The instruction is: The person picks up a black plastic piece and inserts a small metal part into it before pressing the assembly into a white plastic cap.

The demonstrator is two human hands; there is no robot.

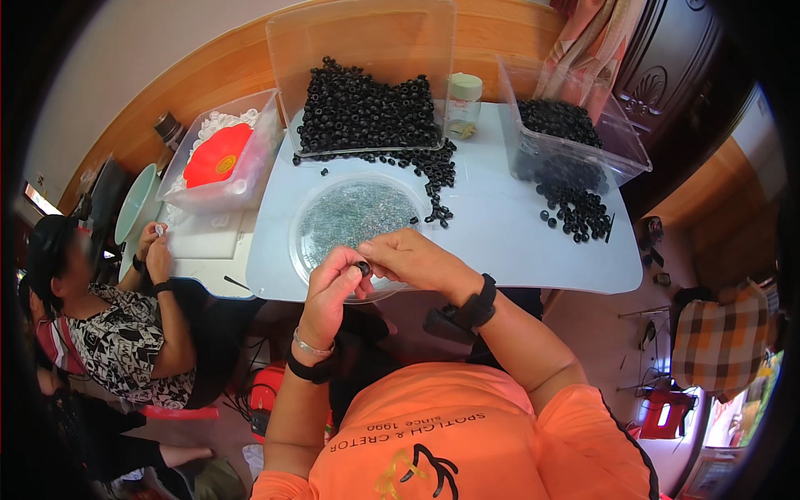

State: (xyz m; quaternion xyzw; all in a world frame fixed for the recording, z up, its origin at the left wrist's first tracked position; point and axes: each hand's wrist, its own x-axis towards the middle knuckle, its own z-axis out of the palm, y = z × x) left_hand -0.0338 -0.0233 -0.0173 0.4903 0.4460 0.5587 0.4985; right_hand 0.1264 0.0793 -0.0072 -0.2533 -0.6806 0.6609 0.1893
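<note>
My left hand [329, 292] pinches a small black ring-like piece [362, 267] between thumb and fingers, over the near edge of a round clear tray [295, 223]. Close against it, my right hand [417, 260] has its fingers closed beside the black piece; whatever they hold is too small or hidden to make out. Many tiny clear, greenish bits [354, 215] cover the tray's bottom. Behind the tray, similar black pieces [438, 171] lie loose on the pale table [517, 250], spilling from a clear bin [358, 29] tipped on its side.
At the right stands another clear bin [627, 157] of black pieces, with round black pieces [579, 215] in front. A lidded jar [465, 107] is at the back. To the left, a person [125, 325] handles a small white piece near a bin of white parts [265, 158] and a red dish [218, 156].
</note>
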